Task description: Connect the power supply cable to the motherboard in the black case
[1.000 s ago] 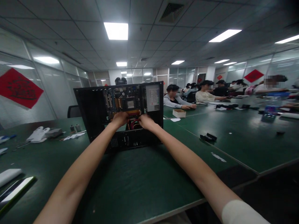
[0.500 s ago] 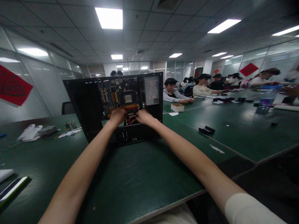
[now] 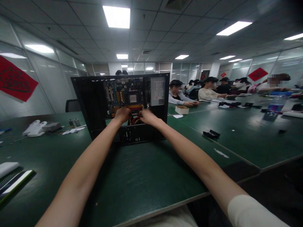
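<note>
An open black computer case [image 3: 90, 104] stands upright on the green table [image 3: 142, 176]. Inside it are a motherboard [image 3: 125, 90] and, at the upper right, a power supply [image 3: 157, 91]. Both arms reach into the case. My left hand [image 3: 123, 115] is closed at the lower edge of the motherboard, beside the orange slots. Right of it, my right hand [image 3: 147, 116] is closed near red and yellow cables [image 3: 135, 120]. Whatever the fingertips pinch is too small or hidden to name.
White box [image 3: 181, 110] and black parts [image 3: 211, 134] lie right of the case. On the left are a white bag [image 3: 35, 127], small cylinders [image 3: 77, 122] and a green-edged device [image 3: 16, 186]. People sit farther back, near a water bottle [image 3: 276, 105].
The whole view has shifted slightly, so the case and table items appear a little farther right. Both hands remain at nearly the same spot in the case.
</note>
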A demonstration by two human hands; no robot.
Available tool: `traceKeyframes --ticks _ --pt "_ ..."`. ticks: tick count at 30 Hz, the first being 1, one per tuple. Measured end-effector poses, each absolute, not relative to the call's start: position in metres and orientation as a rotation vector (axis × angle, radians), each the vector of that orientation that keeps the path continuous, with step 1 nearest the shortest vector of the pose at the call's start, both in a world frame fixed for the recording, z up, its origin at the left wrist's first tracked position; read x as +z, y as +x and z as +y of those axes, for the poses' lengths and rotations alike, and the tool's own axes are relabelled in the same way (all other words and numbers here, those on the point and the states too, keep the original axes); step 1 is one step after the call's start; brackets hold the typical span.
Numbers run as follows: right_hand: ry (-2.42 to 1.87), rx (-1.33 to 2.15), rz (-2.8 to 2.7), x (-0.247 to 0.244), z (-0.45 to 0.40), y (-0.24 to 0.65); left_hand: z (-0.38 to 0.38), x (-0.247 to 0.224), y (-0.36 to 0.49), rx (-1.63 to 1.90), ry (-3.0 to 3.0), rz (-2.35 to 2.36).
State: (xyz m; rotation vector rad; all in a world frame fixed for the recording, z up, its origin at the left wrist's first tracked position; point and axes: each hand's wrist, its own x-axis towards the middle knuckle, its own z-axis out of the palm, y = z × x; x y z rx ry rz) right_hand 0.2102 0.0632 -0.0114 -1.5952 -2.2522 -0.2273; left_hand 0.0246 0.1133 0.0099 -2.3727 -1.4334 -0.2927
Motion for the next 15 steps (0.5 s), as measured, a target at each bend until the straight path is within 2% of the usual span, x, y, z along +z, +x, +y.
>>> traceKeyframes --ticks 9,15 --pt "-1.199 -0.504 -2.482 -0.008 0.106 0.211 0.110 0.009 0.022 -0.298 -2.378 -1.454" --pt "-1.275 -0.496 -2.472 -0.008 0.114 0.203 0.109 0.008 0.022 -0.303 -2.369 -1.433"
